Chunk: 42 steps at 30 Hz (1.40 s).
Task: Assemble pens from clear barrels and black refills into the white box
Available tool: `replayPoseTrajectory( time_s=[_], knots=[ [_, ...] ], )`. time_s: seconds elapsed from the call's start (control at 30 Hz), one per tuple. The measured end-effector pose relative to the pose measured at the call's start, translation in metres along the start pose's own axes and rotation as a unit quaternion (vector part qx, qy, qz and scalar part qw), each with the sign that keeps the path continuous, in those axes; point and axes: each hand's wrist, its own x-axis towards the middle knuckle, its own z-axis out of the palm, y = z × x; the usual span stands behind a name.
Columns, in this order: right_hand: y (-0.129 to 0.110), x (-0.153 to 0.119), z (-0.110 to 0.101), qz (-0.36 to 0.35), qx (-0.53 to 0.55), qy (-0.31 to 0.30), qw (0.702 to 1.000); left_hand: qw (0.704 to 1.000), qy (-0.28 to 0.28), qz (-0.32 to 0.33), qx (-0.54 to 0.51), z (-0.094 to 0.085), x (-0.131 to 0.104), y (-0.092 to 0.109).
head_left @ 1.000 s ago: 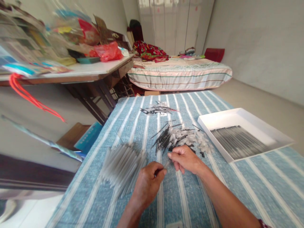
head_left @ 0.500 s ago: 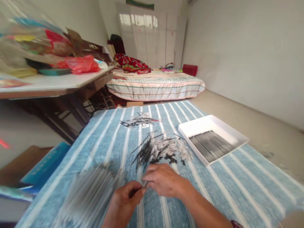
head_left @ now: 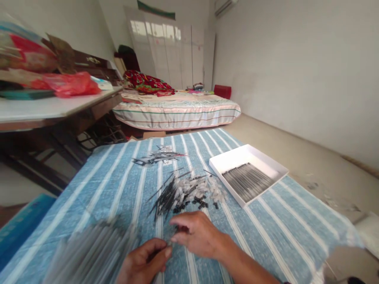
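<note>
My left hand (head_left: pixel 146 260) is closed in a pinch low in the middle of the view. What it holds is small, blurred and mostly covered by the fingers. Just to its right, my right hand (head_left: pixel 199 236) is bent with thumb and forefinger apart, its fingertips close to the left ones; nothing shows clearly in the gap. Beyond both hands lies a loose heap of small parts: thin black rods (head_left: pixel 166 197), whitish translucent pieces (head_left: pixel 194 185) and small black pieces (head_left: pixel 202 202). Left of my left hand is a pile of grey translucent tubes (head_left: pixel 89 252), blurred.
A white open box (head_left: pixel 228 191) at right holds a row of dark slim sticks (head_left: pixel 247 181). Farther back lies another heap of thin dark pieces (head_left: pixel 154 157). Everything rests on a blue striped cloth (head_left: pixel 284 232). A cluttered side table (head_left: pixel 68 112) stands left; a bed (head_left: pixel 177 110) is behind.
The view has turned slightly right, so the scene sits farther left. My right thumb and forefinger, earlier close together beside the left fingertips, have come apart. My left hand keeps its pinch.
</note>
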Motion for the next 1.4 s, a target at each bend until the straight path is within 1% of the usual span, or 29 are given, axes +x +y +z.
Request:
replayPoseTrajectory(
  time_s=[0.03, 0.13, 0.2, 0.27, 0.43, 0.53, 0.67, 0.77, 0.87, 0.97, 1.03, 1.07, 1.13, 1.17, 1.2, 1.23, 1.3, 1.33, 1.4],
  knots=[
    [0.001, -0.001, 0.002, 0.033, 0.044, 0.017, 0.998, 1.0, -0.02, -0.008, -0.005, 0.0, -0.001, 0.001],
    [0.003, -0.007, 0.011, 0.138, 0.173, 0.052, 0.974, 0.996, 0.011, -0.041, -0.081, 0.0, -0.004, 0.0],
    [0.002, -0.011, 0.017, 0.175, 0.243, 0.038, 0.953, 0.988, 0.035, -0.035, -0.147, 0.001, -0.005, -0.002],
    [-0.002, -0.014, 0.022, 0.182, 0.286, 0.011, 0.941, 0.977, 0.056, -0.041, -0.201, 0.003, -0.006, -0.004],
    [-0.016, -0.017, 0.034, 0.193, 0.311, -0.054, 0.929, 0.936, 0.085, -0.058, -0.335, 0.008, -0.005, -0.004],
    [-0.021, -0.018, 0.042, 0.218, 0.332, -0.092, 0.913, 0.924, 0.107, -0.057, -0.363, 0.01, -0.004, -0.003],
    [-0.022, -0.019, 0.05, 0.247, 0.353, -0.109, 0.896, 0.917, 0.122, -0.061, -0.374, 0.011, -0.004, -0.001],
    [-0.02, -0.018, 0.052, 0.255, 0.356, -0.123, 0.89, 0.919, 0.107, -0.065, -0.373, 0.01, -0.005, 0.0],
    [-0.019, -0.017, 0.05, 0.27, 0.348, -0.135, 0.888, 0.93, 0.06, -0.062, -0.356, 0.007, -0.006, -0.001],
    [-0.017, -0.016, 0.045, 0.261, 0.32, -0.148, 0.899, 0.958, 0.017, -0.044, -0.281, 0.003, -0.006, -0.004],
    [-0.014, -0.015, 0.038, 0.242, 0.293, -0.169, 0.91, 0.973, 0.021, -0.032, -0.229, 0.001, -0.007, -0.005],
    [-0.011, -0.015, 0.033, 0.229, 0.269, -0.171, 0.92, 0.976, 0.029, -0.029, -0.216, 0.0, -0.006, -0.005],
    [-0.003, -0.014, 0.018, 0.196, 0.177, -0.148, 0.953, 0.974, 0.047, -0.031, -0.219, -0.002, -0.006, -0.004],
    [0.002, -0.013, 0.009, 0.182, 0.106, -0.123, 0.97, 0.971, 0.057, -0.033, -0.23, -0.003, -0.005, -0.004],
    [0.007, -0.012, 0.0, 0.174, 0.021, -0.098, 0.98, 0.967, 0.068, -0.034, -0.245, -0.003, -0.005, -0.003],
    [0.012, -0.012, -0.009, 0.177, -0.069, -0.082, 0.978, 0.962, 0.077, -0.035, -0.261, -0.004, -0.005, -0.003],
    [0.021, -0.012, -0.023, 0.202, -0.214, -0.087, 0.952, 0.952, 0.091, -0.036, -0.291, -0.004, -0.004, -0.002],
    [0.025, -0.013, -0.028, 0.211, -0.256, -0.098, 0.938, 0.947, 0.096, -0.038, -0.304, -0.005, -0.004, -0.001],
    [0.03, -0.014, -0.033, 0.223, -0.293, -0.118, 0.922, 0.94, 0.108, -0.04, -0.32, -0.005, -0.004, 0.0]
  ],
)
